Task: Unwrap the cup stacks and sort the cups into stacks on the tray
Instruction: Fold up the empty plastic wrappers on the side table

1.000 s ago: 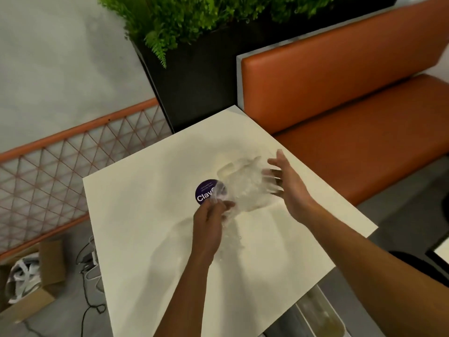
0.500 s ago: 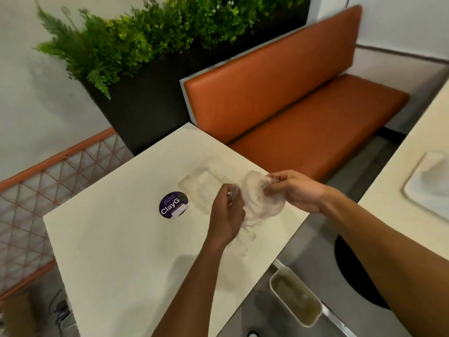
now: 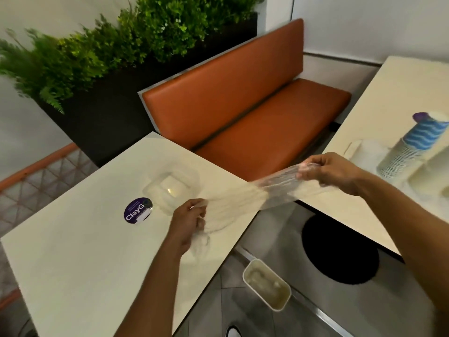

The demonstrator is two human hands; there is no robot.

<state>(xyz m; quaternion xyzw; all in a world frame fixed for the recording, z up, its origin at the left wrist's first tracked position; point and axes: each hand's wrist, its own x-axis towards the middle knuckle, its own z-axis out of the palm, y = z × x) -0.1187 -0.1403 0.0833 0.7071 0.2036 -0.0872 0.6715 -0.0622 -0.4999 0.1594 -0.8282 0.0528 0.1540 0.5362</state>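
A clear plastic wrapper (image 3: 257, 193) is stretched taut between my two hands, over the gap between two cream tables. My left hand (image 3: 188, 221) grips its lower end above the near table (image 3: 73, 251). My right hand (image 3: 330, 170) pinches the other end, up and to the right. A tall stack of paper cups (image 3: 410, 144), its top cup blue with wavy stripes, stands on a white tray (image 3: 364, 147) on the right table (image 3: 388, 98). A clear plastic container (image 3: 172, 188) lies on the near table beside a purple round sticker (image 3: 138, 210).
An orange bench (image 3: 243, 105) runs behind both tables, with a black planter of green ferns (image 3: 109, 45) behind it. On the floor between the tables are a black round table base (image 3: 340, 249) and a small beige tub (image 3: 267, 283). An orange mesh railing (image 3: 31, 181) is at the left.
My hands have pulled apart, stretching the bunched wrapper into a long band; my right hand went right toward the other table. My view has swung right, bringing the cup stack and tray into sight.
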